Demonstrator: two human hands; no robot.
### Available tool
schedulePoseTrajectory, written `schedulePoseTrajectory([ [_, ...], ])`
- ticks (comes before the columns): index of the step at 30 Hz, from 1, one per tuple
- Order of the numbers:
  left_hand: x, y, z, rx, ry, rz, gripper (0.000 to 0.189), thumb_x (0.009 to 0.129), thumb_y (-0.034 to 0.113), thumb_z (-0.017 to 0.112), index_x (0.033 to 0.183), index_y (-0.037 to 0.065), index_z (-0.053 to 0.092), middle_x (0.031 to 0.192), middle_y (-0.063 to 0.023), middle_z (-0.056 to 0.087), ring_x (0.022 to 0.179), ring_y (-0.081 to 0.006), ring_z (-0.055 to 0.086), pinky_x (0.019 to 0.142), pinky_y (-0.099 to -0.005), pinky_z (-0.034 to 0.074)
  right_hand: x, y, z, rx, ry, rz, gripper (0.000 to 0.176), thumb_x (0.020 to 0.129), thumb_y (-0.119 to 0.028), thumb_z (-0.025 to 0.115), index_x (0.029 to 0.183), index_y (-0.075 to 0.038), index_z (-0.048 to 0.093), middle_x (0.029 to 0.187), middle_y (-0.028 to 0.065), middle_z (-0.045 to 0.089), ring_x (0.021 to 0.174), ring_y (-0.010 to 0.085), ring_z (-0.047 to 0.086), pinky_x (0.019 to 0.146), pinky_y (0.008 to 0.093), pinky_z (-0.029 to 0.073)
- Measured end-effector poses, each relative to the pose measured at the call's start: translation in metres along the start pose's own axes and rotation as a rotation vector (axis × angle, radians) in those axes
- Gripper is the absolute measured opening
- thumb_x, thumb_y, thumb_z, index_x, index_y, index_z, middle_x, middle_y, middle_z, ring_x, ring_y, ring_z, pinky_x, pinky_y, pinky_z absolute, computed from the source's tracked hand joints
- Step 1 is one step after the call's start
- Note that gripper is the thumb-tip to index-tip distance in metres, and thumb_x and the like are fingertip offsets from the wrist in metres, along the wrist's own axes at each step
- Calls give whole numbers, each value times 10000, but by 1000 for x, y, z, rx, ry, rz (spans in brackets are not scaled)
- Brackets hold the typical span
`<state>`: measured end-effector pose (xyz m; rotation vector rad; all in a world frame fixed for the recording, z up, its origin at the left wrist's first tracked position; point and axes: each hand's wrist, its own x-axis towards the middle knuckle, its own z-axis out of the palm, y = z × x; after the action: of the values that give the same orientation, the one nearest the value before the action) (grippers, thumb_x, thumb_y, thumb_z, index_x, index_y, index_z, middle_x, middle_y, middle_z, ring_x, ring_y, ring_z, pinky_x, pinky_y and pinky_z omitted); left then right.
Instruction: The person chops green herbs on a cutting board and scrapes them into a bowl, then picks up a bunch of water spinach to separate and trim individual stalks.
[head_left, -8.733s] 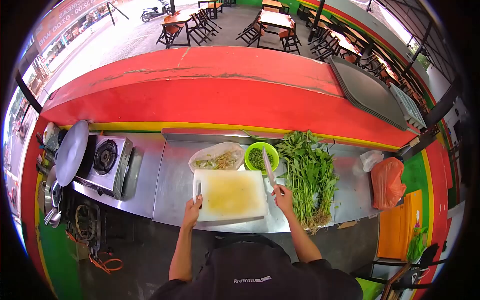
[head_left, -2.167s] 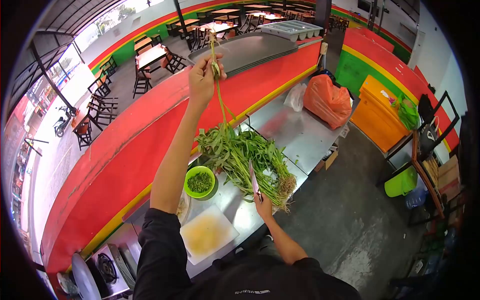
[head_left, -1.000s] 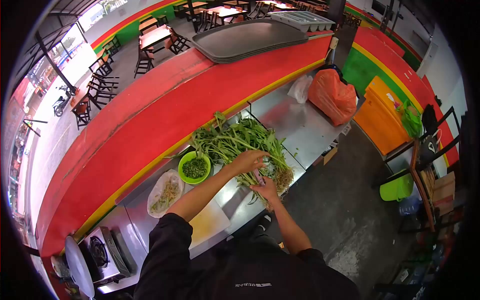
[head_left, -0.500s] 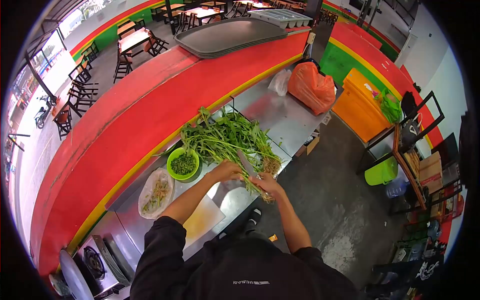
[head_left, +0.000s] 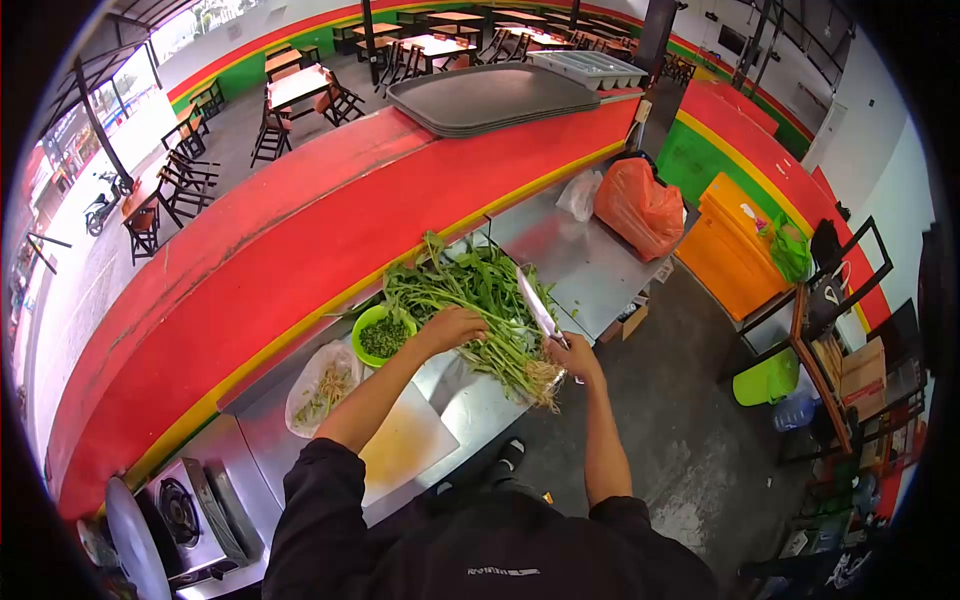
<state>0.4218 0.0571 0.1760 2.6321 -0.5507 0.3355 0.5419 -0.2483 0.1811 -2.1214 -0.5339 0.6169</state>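
A heap of leafy green vegetables (head_left: 460, 275) with long stems and pale roots (head_left: 540, 378) lies on the steel counter. My left hand (head_left: 453, 328) is at the near side of the heap, its fingers closed around some stems. In my right hand (head_left: 573, 358) is a knife (head_left: 539, 303) gripped by its handle, the blade pointing up and away over the greens, close to the root ends. Left of the heap stands a lime-green bowl (head_left: 411, 324) of chopped greens. Beside it, a clear plastic bag (head_left: 304, 402) contains root trimmings.
A stained white cutting board (head_left: 405, 440) lies in front of me. At the left is a gas stove (head_left: 185, 515). An orange plastic bag (head_left: 640, 210) sits at the counter's far end. Stacked dark trays (head_left: 490, 98) rest on the red wall (head_left: 300, 215) behind.
My hands have moved apart. The knife has swung away from my left hand toward the right, with its blade raised. The whole view has shifted slightly.
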Motion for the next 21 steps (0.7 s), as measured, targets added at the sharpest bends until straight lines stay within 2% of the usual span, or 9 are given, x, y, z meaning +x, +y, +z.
schedulePoseTrajectory([
  [1,3,1,-2,7,0,4,248,937,340,594,1078,148,663,990,-35,649,968,-240,607,894,-395,409,9,8,9,4,5,-5,427,844,-329,725,1100,10,684,834,178,692,755,234,656,680,389,507],
  [3,6,4,-4,-10,22,16,243,933,315,603,1091,140,662,1008,-34,660,974,-240,615,895,-392,417,38,52,45,-6,312,-349,445,871,-330,713,1146,12,638,855,114,691,750,142,631,675,324,512],
  [4,8,8,-7,14,93,33,219,927,275,620,1079,125,667,1005,-38,672,968,-242,626,887,-382,431,45,64,56,-170,369,-315,482,853,-310,716,1209,-4,607,952,157,697,823,228,670,705,375,526],
  [6,15,11,-17,-4,163,34,207,913,261,635,1056,115,669,968,-37,675,941,-239,635,867,-379,438,105,144,100,50,334,-227,481,828,-311,718,1192,-14,616,975,192,695,864,309,680,732,418,531],
  [7,17,6,-21,-25,234,35,196,898,248,650,1032,106,671,932,-37,677,914,-235,645,846,-376,445,94,109,102,160,325,-182,481,816,-312,719,1184,-18,620,987,209,694,885,349,684,746,440,534],
  [8,22,-2,-25,-28,337,84,175,898,198,651,1021,76,671,918,-75,688,868,-266,658,783,-387,476,64,88,86,-378,153,-67,433,800,-306,700,1115,-15,634,1006,243,687,920,400,675,770,474,532],
  [14,53,-26,-105,-168,519,-182,137,892,18,577,1008,18,651,830,-144,674,767,-350,660,685,-384,516,38,67,113,-301,289,-73,317,812,-319,698,889,-13,668,814,238,687,796,432,669,735,515,526],
  [16,65,-30,-133,-239,533,-236,184,892,-28,541,1041,8,641,844,-151,680,787,-323,674,733,-361,517,25,52,116,-253,324,8,311,832,-314,708,814,-6,672,779,234,684,787,435,670,726,518,521],
  [21,99,-14,-195,-312,707,-114,218,944,-33,477,1101,6,623,867,-120,688,811,-219,676,760,-328,513,26,39,125,-210,291,91,307,852,-282,703,868,24,700,821,249,688,785,435,672,727,515,528],
])
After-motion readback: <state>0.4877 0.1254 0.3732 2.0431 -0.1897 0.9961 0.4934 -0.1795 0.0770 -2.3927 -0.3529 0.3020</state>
